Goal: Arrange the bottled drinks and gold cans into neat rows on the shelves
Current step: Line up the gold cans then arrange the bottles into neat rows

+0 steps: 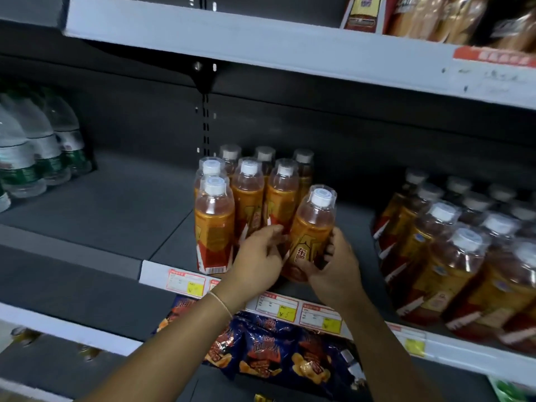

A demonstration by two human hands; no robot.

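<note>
The bottle (314, 227) of orange drink is at the front of the middle shelf (101, 210), tilted with its cap leaning right. The right hand (333, 268) holds it with fingers curled round its lower half. The left hand (258, 256) is relaxed and grips nothing. Its fingertips are at the bottle's left side, just beside the standing ones, though I cannot tell whether they press on it.

Just left of the held bottle, a block of bottles (249, 192) already stands upright in fairly straight lines running front to back. The front slot on the right looks unfilled, and I judge the held bottle belongs there. So this group looks nearly done, short of setting that bottle upright and flush.

A second batch (452, 256) crowds the right of the shelf and looks less even, so it probably needs work. It is blurred and cut off by the frame edge.

Water bottles (37, 146) stand at the far left, well apart. Price tags (277, 307) line the shelf lip and snack bags (275, 343) lie below.

Some small gold shapes (24, 335) at lower left could be the cans, but they are too blurred to say. The base of the held bottle is hidden behind the hands.
</note>
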